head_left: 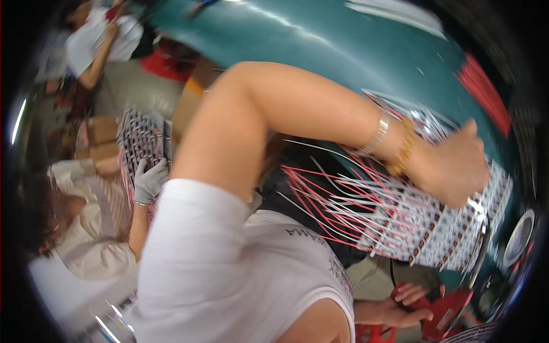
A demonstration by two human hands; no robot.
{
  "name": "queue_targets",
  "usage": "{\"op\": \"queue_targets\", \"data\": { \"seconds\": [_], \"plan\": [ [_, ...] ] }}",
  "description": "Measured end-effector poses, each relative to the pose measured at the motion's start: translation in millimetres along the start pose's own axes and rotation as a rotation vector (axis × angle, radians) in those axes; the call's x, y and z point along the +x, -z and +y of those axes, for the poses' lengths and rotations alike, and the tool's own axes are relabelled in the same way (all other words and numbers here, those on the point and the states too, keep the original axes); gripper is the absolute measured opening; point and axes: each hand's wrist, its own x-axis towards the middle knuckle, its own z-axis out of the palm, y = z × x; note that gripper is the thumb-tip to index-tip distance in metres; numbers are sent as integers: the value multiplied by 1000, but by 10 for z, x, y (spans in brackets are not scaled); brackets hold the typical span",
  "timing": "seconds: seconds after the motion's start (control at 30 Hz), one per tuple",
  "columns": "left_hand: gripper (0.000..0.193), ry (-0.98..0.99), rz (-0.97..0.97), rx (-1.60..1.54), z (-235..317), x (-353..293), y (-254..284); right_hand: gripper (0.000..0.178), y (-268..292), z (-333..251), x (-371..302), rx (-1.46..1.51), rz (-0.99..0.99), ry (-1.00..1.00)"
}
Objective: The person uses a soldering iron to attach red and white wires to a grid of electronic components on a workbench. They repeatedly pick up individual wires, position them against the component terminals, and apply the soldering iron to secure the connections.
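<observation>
My left hand (454,166), with a silver watch and a yellow bracelet at its wrist, is curled over a sheet of pale modules in rows (440,234). Its fingers are closed and slightly blurred; what they grip, if anything, is hidden. Many loose red and white wires (343,203) stick out from the sheet's left side and pass beneath my forearm. At the lower right, my right hand (412,306) is wrapped around a red hand-held tool (446,314), apart from the sheet. The tool's exact kind cannot be made out.
The green tabletop (320,51) stretches across the far side, with a red strip (486,94) on it. A round white-rimmed object (519,237) stands at the right. At left, a co-worker's gloved hand (150,180) touches another module sheet (143,137). Another person (103,43) is farther back.
</observation>
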Motion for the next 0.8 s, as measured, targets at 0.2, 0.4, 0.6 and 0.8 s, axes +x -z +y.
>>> {"op": "queue_targets", "data": {
  "seconds": [0.2, 0.4, 0.6, 0.8],
  "plan": [
    [15, -6, 19, -59, -45, -71, -87, 61, -78, -5, -14, -146, -48, 34],
    [7, -57, 55, -60, -188, 74, 1, 71, -21, 69, 96, 16, -121, 103],
    [10, -100, 325, -221, -120, 12, 96, 73, 2, 37, -78, -76, -132, 176],
    [9, -90, 90, -192, 78, -56, 221, 80, 74, -17, -239, -103, -2, 68]
  ]
}}
